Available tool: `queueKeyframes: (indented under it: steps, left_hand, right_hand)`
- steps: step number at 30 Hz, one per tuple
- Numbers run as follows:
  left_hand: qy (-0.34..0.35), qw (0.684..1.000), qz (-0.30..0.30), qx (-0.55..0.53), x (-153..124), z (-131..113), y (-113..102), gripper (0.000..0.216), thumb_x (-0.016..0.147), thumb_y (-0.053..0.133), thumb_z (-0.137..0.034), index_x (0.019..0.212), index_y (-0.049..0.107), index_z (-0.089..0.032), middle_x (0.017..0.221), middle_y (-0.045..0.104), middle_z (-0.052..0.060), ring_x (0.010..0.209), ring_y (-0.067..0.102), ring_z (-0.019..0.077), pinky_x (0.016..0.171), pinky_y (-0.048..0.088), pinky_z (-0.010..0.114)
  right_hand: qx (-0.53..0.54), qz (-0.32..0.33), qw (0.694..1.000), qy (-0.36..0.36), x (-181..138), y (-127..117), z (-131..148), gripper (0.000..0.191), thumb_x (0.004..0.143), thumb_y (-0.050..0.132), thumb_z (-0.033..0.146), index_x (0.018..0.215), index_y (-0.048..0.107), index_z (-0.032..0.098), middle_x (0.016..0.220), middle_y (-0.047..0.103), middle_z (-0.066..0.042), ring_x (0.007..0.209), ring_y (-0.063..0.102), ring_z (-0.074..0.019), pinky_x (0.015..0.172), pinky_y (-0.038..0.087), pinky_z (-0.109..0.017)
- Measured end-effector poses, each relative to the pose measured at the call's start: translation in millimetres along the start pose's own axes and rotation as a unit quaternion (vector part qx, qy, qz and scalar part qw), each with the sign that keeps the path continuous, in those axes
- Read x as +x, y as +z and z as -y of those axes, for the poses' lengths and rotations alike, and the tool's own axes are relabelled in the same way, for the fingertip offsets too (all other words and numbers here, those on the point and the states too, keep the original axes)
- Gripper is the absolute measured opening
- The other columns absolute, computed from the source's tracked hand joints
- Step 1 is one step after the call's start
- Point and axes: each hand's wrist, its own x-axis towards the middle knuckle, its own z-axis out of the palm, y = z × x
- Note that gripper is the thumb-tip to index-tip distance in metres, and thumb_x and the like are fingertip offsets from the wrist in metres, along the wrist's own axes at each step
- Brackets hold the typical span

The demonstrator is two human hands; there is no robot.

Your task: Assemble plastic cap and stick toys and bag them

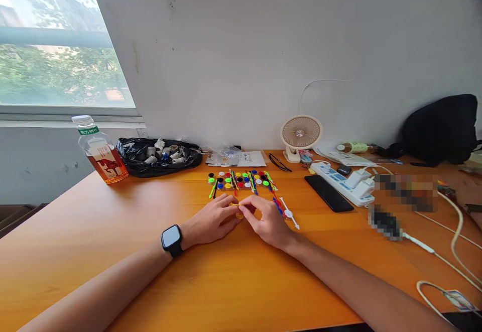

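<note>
My left hand (214,219), with a black smartwatch (171,240) on its wrist, and my right hand (268,221) meet over the table. Between their fingertips is a thin yellow plastic strip (236,205), which looks like a spinner arrow. A round yellow piece (239,216) shows just below it, partly hidden by the fingers. Beyond the hands lie rows of small coloured round pieces (228,186) with arrow pointers among them. A white spinner arrow (289,213) rests beside my right hand, near red and blue arrows (277,205).
At the back left, a tea bottle (107,158) stands by a black plastic bag (158,166) of grey fittings. A small fan (301,133) stands against the wall. To the right are a black phone (328,193), a white power strip (341,184), cables (457,226) and a black bag (440,128).
</note>
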Motion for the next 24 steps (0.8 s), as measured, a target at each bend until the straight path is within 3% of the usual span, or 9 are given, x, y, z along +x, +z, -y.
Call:
queueKeyframes:
  steps: [4, 8, 10, 12, 16, 21, 24]
  left_hand:
    - [-0.008, 1.0, 0.001, -0.01, 0, 1, 1, 0.02, 0.105, 0.054, -0.029, 0.118, 0.069, -0.024, 0.117, 0.064, 0.01, 0.107, 0.062, 0.0231, 0.095, 0.054, 0.036]
    - [-0.023, 0.998, -0.03, -0.045, -1, 8, 4, 0.019, 0.103, 0.06, -0.032, 0.114, 0.073, -0.025, 0.127, 0.065, 0.01, 0.115, 0.064, 0.0235, 0.103, 0.052, 0.038]
    - [-0.044, 0.995, -0.04, -0.077, -2, 13, 7, 0.017, 0.1, 0.064, -0.034, 0.11, 0.074, -0.024, 0.121, 0.069, 0.009, 0.11, 0.066, 0.0228, 0.1, 0.054, 0.036]
    - [-0.085, 0.989, -0.035, -0.12, -3, 19, 10, 0.016, 0.097, 0.069, -0.036, 0.104, 0.074, -0.023, 0.105, 0.073, 0.007, 0.095, 0.068, 0.0199, 0.086, 0.056, 0.032]
    - [-0.162, 0.961, -0.036, -0.22, -3, 27, 15, 0.025, 0.091, 0.076, -0.041, 0.09, 0.065, -0.019, 0.088, 0.073, 0.003, 0.076, 0.065, 0.0142, 0.067, 0.052, 0.025]
    - [-0.147, 0.958, -0.053, -0.24, -2, 25, 14, 0.033, 0.09, 0.076, -0.042, 0.112, 0.063, -0.021, 0.097, 0.074, 0.004, 0.081, 0.068, 0.015, 0.071, 0.055, 0.025]
    - [-0.134, 0.974, -0.035, -0.181, 0, 23, 11, 0.024, 0.094, 0.073, -0.041, 0.109, 0.071, -0.022, 0.1, 0.077, 0.003, 0.086, 0.07, 0.0167, 0.078, 0.056, 0.027]
  right_hand:
    - [-0.005, -0.034, 0.999, 0.042, 0, -6, 1, 0.017, 0.098, 0.057, 0.026, 0.081, 0.06, 0.022, 0.071, 0.062, 0.0, 0.064, 0.059, -0.0151, 0.063, 0.048, -0.027]
    - [0.003, -0.082, 0.993, 0.084, 4, -12, -4, 0.018, 0.091, 0.059, 0.025, 0.074, 0.056, 0.021, 0.064, 0.056, 0.001, 0.058, 0.052, -0.0139, 0.056, 0.043, -0.025]
    - [0.021, -0.099, 0.99, 0.097, 6, -13, -8, 0.017, 0.09, 0.06, 0.025, 0.074, 0.058, 0.021, 0.064, 0.057, 0.001, 0.058, 0.052, -0.0139, 0.055, 0.043, -0.025]
    - [0.042, -0.099, 0.988, 0.107, 7, -12, -12, 0.016, 0.089, 0.061, 0.026, 0.074, 0.061, 0.021, 0.065, 0.06, 0.001, 0.059, 0.055, -0.0144, 0.056, 0.045, -0.025]
    - [0.052, -0.069, 0.989, 0.121, 3, -5, -15, 0.014, 0.086, 0.064, 0.024, 0.073, 0.068, 0.02, 0.066, 0.067, -0.001, 0.061, 0.061, -0.0158, 0.058, 0.047, -0.026]
    - [-0.095, 0.024, 0.994, 0.043, -2, -3, -15, 0.016, 0.084, 0.064, 0.012, 0.07, 0.065, 0.02, 0.069, 0.066, 0.0, 0.063, 0.058, -0.014, 0.063, 0.042, -0.026]
    - [-0.205, 0.089, 0.975, 0.013, -1, -8, -16, 0.022, 0.087, 0.063, 0.009, 0.067, 0.061, 0.018, 0.07, 0.063, 0.0, 0.065, 0.055, -0.013, 0.065, 0.037, -0.027]
